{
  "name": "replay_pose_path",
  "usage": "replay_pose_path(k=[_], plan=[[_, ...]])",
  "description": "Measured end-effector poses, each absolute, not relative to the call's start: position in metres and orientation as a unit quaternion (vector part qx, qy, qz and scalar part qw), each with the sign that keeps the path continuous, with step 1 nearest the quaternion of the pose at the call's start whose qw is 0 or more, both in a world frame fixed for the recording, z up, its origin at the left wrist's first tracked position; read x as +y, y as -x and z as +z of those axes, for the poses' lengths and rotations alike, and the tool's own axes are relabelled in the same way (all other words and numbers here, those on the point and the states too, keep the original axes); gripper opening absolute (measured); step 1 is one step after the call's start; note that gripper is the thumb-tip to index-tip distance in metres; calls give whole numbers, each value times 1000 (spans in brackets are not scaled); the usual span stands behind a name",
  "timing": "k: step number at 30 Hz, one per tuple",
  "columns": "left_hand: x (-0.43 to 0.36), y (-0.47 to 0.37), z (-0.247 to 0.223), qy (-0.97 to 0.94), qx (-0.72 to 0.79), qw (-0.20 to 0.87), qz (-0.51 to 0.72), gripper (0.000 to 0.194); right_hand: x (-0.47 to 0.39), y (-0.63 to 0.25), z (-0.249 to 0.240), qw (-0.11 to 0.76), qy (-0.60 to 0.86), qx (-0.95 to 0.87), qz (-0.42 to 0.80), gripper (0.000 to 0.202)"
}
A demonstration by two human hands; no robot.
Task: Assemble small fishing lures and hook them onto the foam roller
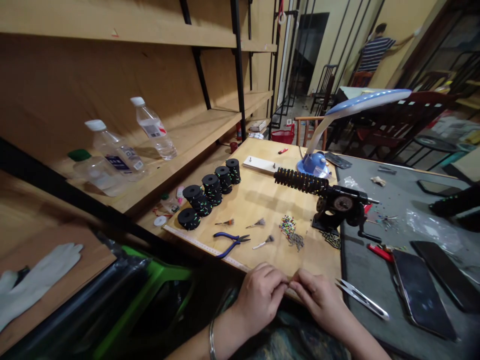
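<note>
Room: wooden shelving (210, 125) at left, bottles (155, 127) on it; person in striped shirt (375, 54) at far wall.
Surface: wooden table (258, 200), meeting grey tabletop (360, 260) at right.
Left hand (260, 292): at near edge of wooden table, fingers curled, pinched closed.
Right hand (314, 292): just beside left hand, likewise pinched closed; anything between fingertips too small to identify.
Bead-and-pin pile (290, 231): beyond hands, toward right edge of wooden table.
Pliers (232, 241): near left edge, handles spread.
Spools (212, 190): five, black, row along left edge.
Crank device (343, 202): at seam of both surfaces, coiled rod (300, 181) extending left.
Lamp (315, 162): beyond crank device.
Snips (362, 299): on grey tabletop, near its left edge.
</note>
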State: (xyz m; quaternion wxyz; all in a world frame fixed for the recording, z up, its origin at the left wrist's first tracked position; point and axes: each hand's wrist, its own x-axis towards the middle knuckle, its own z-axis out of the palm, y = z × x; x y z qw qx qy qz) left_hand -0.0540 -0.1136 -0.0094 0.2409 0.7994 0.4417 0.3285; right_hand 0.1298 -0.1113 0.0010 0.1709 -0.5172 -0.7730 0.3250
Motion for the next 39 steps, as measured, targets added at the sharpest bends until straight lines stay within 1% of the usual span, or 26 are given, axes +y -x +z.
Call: replay_pose_path(k=[5,15,20,30,34,38,39], plan=[[-114,57,-10,-795,442,252,331,13,-111,-129,5,179,493,-771,362,31],[-113,59,-12,-787,444,248,350,13,-110,-128,4,187,500,-765,361,29],[-115,63,-12,-789,446,250,342,19,-110,-128,3,193,503,-760,362,28],[-111,67,-12,-761,443,293,373,20,-110,-132,14,196,514,-755,357,23],[-107,68,-9,-750,429,349,362,23,-109,-129,17,189,505,-759,364,23],[-106,62,-8,-678,392,497,373,29,-108,-125,18,178,497,-761,377,23],[-106,59,-8,-653,386,534,373,28,-108,-125,20,178,497,-759,382,23]])
